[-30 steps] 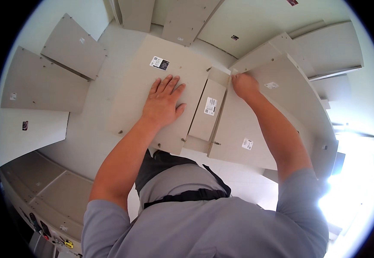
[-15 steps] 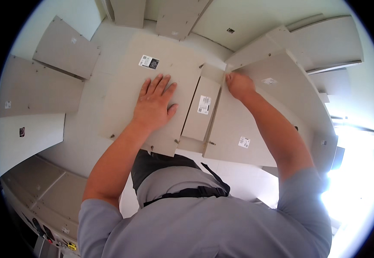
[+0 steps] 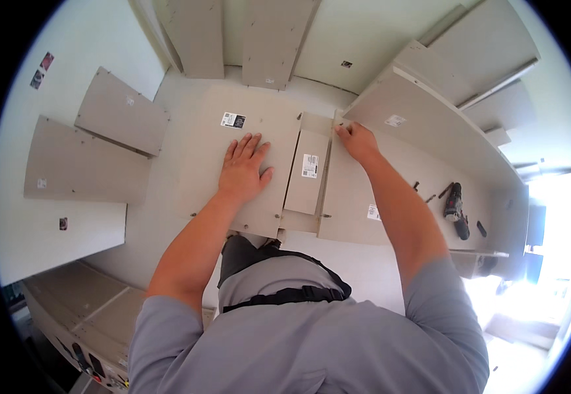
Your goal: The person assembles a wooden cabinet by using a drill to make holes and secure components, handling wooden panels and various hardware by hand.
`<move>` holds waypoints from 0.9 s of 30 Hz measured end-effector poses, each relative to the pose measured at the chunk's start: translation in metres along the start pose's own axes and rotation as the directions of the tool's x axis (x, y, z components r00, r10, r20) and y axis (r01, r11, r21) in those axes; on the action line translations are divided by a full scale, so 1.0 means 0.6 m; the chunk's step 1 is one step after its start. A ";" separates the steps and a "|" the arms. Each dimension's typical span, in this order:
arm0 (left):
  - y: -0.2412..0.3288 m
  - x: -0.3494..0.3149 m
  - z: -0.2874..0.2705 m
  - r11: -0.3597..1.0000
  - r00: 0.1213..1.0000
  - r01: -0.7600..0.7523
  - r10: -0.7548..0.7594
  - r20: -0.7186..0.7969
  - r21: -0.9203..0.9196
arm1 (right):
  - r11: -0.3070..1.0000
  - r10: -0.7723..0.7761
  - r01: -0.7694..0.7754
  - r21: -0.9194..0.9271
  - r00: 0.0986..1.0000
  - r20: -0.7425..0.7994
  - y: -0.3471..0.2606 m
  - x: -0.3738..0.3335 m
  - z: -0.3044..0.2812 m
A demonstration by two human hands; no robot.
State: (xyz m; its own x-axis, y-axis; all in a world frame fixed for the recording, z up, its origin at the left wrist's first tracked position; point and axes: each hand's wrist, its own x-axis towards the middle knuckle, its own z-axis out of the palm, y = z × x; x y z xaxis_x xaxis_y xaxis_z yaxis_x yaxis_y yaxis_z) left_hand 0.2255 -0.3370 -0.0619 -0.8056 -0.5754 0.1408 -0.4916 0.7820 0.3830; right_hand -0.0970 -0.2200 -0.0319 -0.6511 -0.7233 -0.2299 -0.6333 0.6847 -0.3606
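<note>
My left hand (image 3: 243,172) lies flat with spread fingers on a large beige board (image 3: 259,213) that has a label and small metal fittings along its edges. To the right, my right hand (image 3: 361,141) is closed at the far left corner of another beige board (image 3: 348,194), its thumb beside a small fitting near the edge. Whatever its fingers hold is hidden. Between the boards lies a narrow labelled beige panel (image 3: 302,194). An upright beige panel (image 3: 423,108) stands along the far side of the right board.
A black and red power drill (image 3: 454,203) lies on the right board among small tools. More panels lean against the walls at the far side (image 3: 269,46), left (image 3: 88,161) and right (image 3: 489,52). A beige cabinet piece (image 3: 88,305) stands at the near left.
The view has shifted, bringing the drill into sight. My left hand stays flat on the board; my right hand stays closed at the corner, its thumb now showing beside the fitting.
</note>
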 end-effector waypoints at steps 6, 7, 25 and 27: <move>-0.003 -0.005 -0.002 1.000 1.000 -0.003 0.003 0.010 -0.001 | 0.943 0.136 -0.082 0.321 0.979 -0.150 0.140 -0.301 0.041; 0.000 -0.001 -0.002 1.000 1.000 -0.013 0.014 0.022 -0.011 | 0.904 0.209 -0.103 0.415 0.953 -0.219 0.172 -0.364 0.062; 0.004 0.002 0.020 0.993 0.995 -0.097 0.096 0.015 0.068 | 0.860 0.412 -0.346 0.375 0.904 -0.111 0.280 -0.677 0.030; 0.009 -0.001 0.017 0.992 0.994 -0.106 0.107 -0.007 0.067 | 0.868 0.396 -0.320 0.379 0.908 -0.140 0.334 -0.650 -0.002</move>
State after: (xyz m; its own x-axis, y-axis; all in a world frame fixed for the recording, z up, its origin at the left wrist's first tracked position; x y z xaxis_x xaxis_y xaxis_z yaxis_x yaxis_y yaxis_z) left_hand 0.2201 -0.3301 -0.0691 -0.8512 -0.4904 0.1870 -0.4245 0.8528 0.3041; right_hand 0.0294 0.1995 -0.0133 -0.9002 -0.3730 -0.2247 -0.1830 0.7923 -0.5820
